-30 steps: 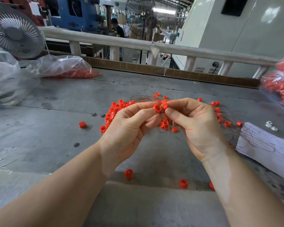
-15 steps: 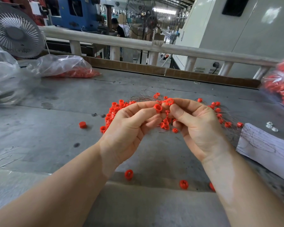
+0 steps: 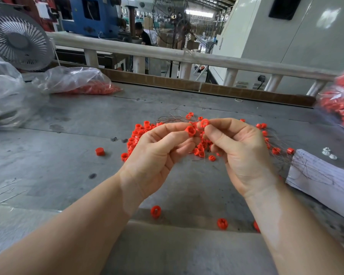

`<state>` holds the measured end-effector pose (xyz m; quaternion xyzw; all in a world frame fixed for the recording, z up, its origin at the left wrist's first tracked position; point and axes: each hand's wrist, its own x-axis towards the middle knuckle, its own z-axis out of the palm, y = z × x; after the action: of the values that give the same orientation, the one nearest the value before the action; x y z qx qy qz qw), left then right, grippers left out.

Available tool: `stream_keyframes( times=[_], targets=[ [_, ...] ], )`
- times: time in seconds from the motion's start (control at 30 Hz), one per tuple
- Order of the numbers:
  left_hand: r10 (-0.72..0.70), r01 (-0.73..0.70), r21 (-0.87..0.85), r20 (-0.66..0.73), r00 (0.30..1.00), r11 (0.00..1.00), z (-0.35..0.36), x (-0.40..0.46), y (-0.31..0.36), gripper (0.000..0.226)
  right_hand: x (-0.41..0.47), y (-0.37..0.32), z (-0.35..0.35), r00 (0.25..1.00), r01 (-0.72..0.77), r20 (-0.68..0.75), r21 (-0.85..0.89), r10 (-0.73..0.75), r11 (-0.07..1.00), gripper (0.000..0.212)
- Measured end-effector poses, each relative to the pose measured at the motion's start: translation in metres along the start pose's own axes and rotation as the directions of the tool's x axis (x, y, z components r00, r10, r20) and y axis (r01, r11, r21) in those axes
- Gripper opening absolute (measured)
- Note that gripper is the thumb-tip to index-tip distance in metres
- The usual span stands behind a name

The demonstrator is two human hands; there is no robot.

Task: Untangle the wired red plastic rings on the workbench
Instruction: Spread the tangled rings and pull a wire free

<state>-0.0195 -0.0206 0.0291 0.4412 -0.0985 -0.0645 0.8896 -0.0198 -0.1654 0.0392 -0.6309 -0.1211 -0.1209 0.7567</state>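
Two hands raised above the grey worktop [image 3: 72,147], over the heap rather than in it, presumably so the wires hang free and show where they cross. Left hand [image 3: 157,155] pinching one red ring [image 3: 190,131] between thumb and forefinger, open end turned toward the other hand, remaining fingers curled loosely beneath. Right hand [image 3: 240,149] pinching a second red ring [image 3: 204,122] at its fingertips, just beside the first and slightly higher, apart by a narrow gap. Held this close, probably, because a short length of wire joins or snags them; the wire between the two too fine to make out.

Below and behind the hands, the tangled pile of rings [image 3: 141,133] on the worktop, thin brown wires [image 3: 173,117] fanning out from its far edge. More wired rings [image 3: 276,150] trailing rightward, their wires running over a sheet of white paper [image 3: 322,181] at the right. Loose single rings lying well apart from the pile: one to the left [image 3: 100,151], several near the front edge [image 3: 155,211].

Clear plastic bag with red parts [image 3: 77,84] at far left, another bag of red parts [image 3: 340,104] at the right edge. Small white parts [image 3: 328,152] beside the paper. Grey fan [image 3: 18,40] beyond the left corner.

Judged as mid-task: most of the pile not yet separated, one pair in hand being worked apart. Gentle pulling called for, since fine wire kinks or cinches tighter under force.
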Motion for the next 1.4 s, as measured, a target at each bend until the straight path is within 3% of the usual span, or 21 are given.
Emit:
stream_keyframes(
  times=[0.13,0.27,0.37,0.53,0.7,1.0,1.13,1.23,1.4],
  targets=[
    [0.006,-0.006,0.002,-0.009,1.0,1.0,-0.0002,-0.0001,-0.0006,0.011,-0.0001,0.0002,-0.0011,0.974,0.212,-0.014,-0.265,-0.224,0.941,0.012],
    [0.023,-0.023,0.009,-0.009,1.0,1.0,-0.0007,0.0002,-0.0005,0.012,-0.0015,0.0018,0.001,0.948,0.295,0.012,-0.4,-0.317,0.868,0.01],
    [0.04,-0.04,0.013,-0.009,0.999,0.999,-0.001,0.0004,-0.0006,0.012,-0.0017,0.0013,0.0026,0.967,0.24,-0.005,-0.32,-0.255,0.916,0.008],
    [0.048,-0.048,0.014,-0.001,0.999,0.999,-0.0013,0.0009,-0.0008,0.012,-0.0012,-0.0004,0.0028,0.999,0.046,0.012,-0.033,-0.045,0.998,0.007],
    [0.05,-0.05,0.018,0.01,0.999,0.999,-0.0013,0.0013,-0.0006,0.012,-0.0012,-0.0019,0.0014,0.997,-0.057,0.045,0.006,0.057,0.998,0.011],
    [0.043,-0.044,0.014,0.024,0.999,0.999,-0.0011,0.0014,-0.0001,0.015,0.0012,0.0002,-0.0001,0.996,-0.068,0.059,0.045,0.065,0.997,0.012],
    [0.041,-0.041,0.003,0.019,0.999,0.999,-0.0005,0.0015,0.0002,0.014,0.0007,0.0006,0.0017,0.998,0.055,0.002,-0.042,-0.055,0.998,0.009],
    [0.038,-0.038,-0.01,0.009,0.999,0.999,-0.0006,0.0015,0.0001,0.013,-0.0003,-0.0008,0.0023,0.976,0.203,-0.025,-0.244,-0.216,0.948,0.001],
    [0.042,-0.041,-0.009,0.021,0.999,0.999,-0.0015,0.0011,0.0009,0.013,-0.0043,-0.0011,0.0059,0.928,0.335,0.015,-0.47,-0.372,0.817,0.02]
  ],
)
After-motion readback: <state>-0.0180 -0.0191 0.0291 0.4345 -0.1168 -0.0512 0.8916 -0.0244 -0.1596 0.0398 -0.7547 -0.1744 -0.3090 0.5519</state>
